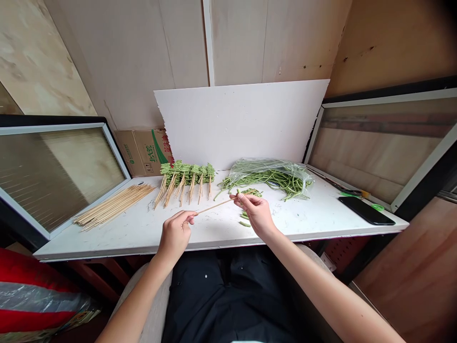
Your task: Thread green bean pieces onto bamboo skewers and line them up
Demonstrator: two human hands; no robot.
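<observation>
My left hand [175, 234] pinches one end of a thin wooden skewer [216, 206] above the front of the white table. At the skewer's other end, my right hand [256, 209] has its thumb and fingers closed on a short green bean piece [238, 192]. The skewer's tip is hidden by the fingers. Several cut bean pieces [244, 223] lie under and beside my right hand. Behind it is a small pile of cut pieces [252, 192]. Filled skewers of green beans [187, 172] are stacked at the back, their bare sticks pointing forward.
Loose skewers [114, 207] lie on the table's left. Long beans [267, 178] in a clear plastic bag are at the back right. A black phone [366, 210], scissors [352, 191] and a green ring [377, 207] are at the right. A white board [239, 124] stands behind.
</observation>
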